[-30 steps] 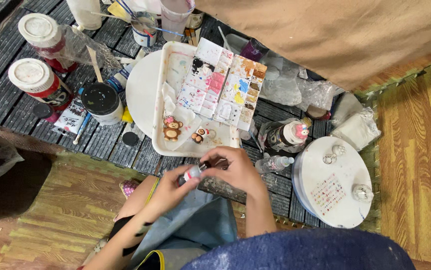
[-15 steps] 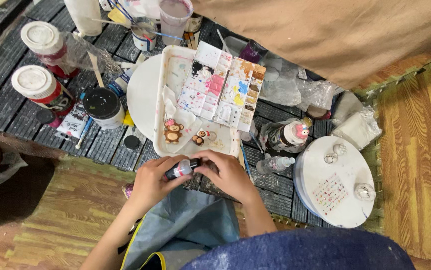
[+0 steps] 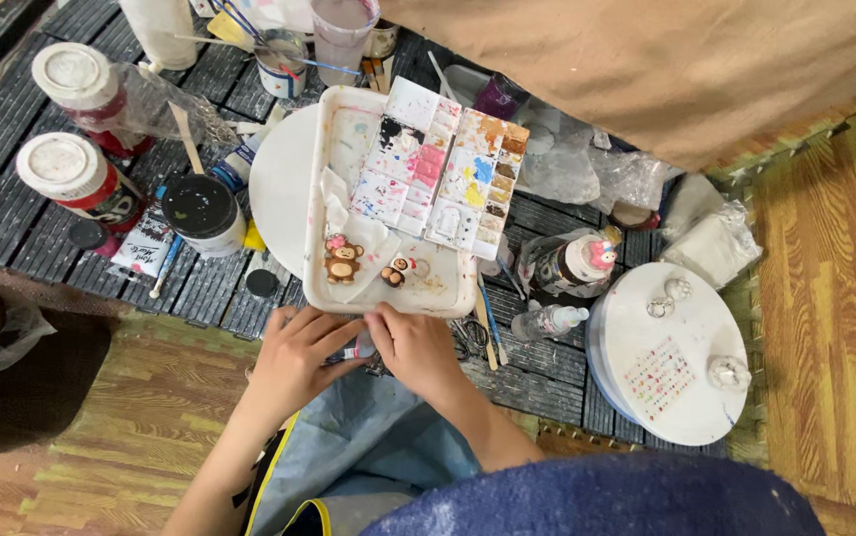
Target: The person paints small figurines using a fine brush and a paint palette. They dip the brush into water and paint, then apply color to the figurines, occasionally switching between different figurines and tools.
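We have both hands together at the near edge of the tray (image 3: 321,199), just below its rim. Between them sits a small tube (image 3: 359,348), its long axis running roughly left to right, so one end goes into each grip. Our left hand (image 3: 294,359) closes around the tube's left end, and our right hand (image 3: 416,349) pinches the right end with thumb and fingers; both grips are narrow and on the tube, neither hand nearer than the other. Most of the tube is hidden by our fingers, so we cannot tell whether it has a cap.

Counting what lies on the dark slatted surface (image 3: 11,238): one tube in hand, one tray, one paint palette (image 3: 440,164) lying in the tray, two small painted figures (image 3: 344,260) in its near corner, two white-lidded jars (image 3: 71,169) at far left, one black-topped tub (image 3: 200,208), and one round white board (image 3: 676,352) to our right.
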